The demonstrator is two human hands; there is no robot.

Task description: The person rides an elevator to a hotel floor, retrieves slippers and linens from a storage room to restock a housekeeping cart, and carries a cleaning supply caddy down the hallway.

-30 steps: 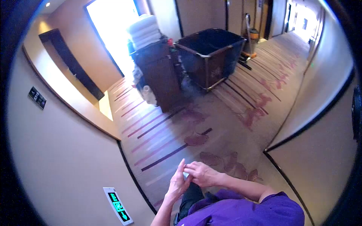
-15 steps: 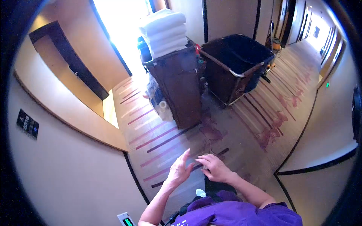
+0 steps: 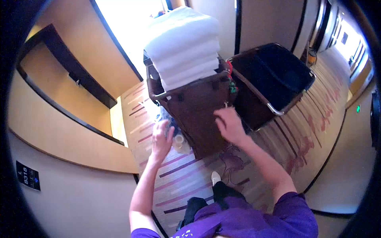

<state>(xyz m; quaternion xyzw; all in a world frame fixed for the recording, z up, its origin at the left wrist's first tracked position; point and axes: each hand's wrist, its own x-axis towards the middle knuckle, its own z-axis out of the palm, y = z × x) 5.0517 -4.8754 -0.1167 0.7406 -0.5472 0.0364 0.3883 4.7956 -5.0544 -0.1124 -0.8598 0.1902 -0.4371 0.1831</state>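
A brown fabric housekeeping cart [image 3: 198, 119] stands in front of me, with a tall stack of folded white towels [image 3: 182, 47] on top. My left hand [image 3: 160, 139] is raised at the cart's left front side, fingers apart and holding nothing. Stretched forward before the cart's front panel, my right hand [image 3: 229, 123] has its fingers partly spread and nothing in them. Neither hand seems to touch the cart, though the gap is hard to judge. Beyond my left hand, a bag with white items [image 3: 179, 142] hangs at the cart's side.
A dark laundry bin [image 3: 274, 79] with a metal frame stands against the cart's right side. To the left are a doorway [image 3: 75, 81] and a room sign [image 3: 28, 175]. Striped carpet [image 3: 309, 131] runs down the corridor at right, past an orange object [image 3: 312, 57].
I have come closer to the cart, so it and the towels look larger. My hands have moved apart and reached forward, the left going left and the right going right.
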